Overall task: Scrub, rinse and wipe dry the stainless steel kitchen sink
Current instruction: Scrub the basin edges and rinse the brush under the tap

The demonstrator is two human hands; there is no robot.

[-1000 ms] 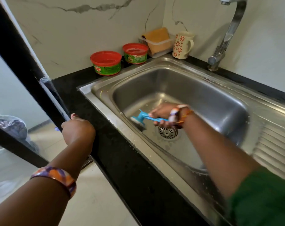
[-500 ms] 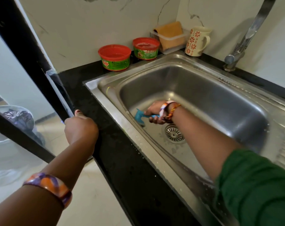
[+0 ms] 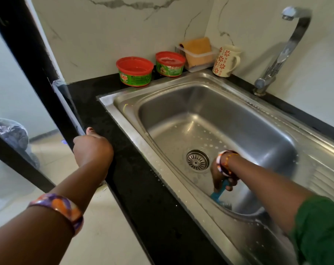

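Observation:
The stainless steel sink (image 3: pixel 229 104) fills the middle and right, with wet spots and soap flecks on its floor around the round drain (image 3: pixel 197 161). My right hand (image 3: pixel 222 178) reaches down into the basin right of the drain and grips the blue handle of a scrub brush (image 3: pixel 218 194). The brush head presses against the near wall of the basin and is partly hidden by the rim. My left hand (image 3: pixel 92 148) grips the left edge of the black counter (image 3: pixel 135 188), its fingers curled over the edge.
Two red-lidded green tubs (image 3: pixel 134 71) (image 3: pixel 170 64), a clear box holding an orange cloth (image 3: pixel 197 51) and a patterned mug (image 3: pixel 226 61) stand behind the sink. The tap (image 3: pixel 281 54) rises at the back right. A ribbed drainboard (image 3: pixel 327 180) lies right. A black frame (image 3: pixel 28 60) stands left.
My right hand has swept the brush from the basin's left side, past the drain, to the near right wall. The left hand has stayed on the counter edge.

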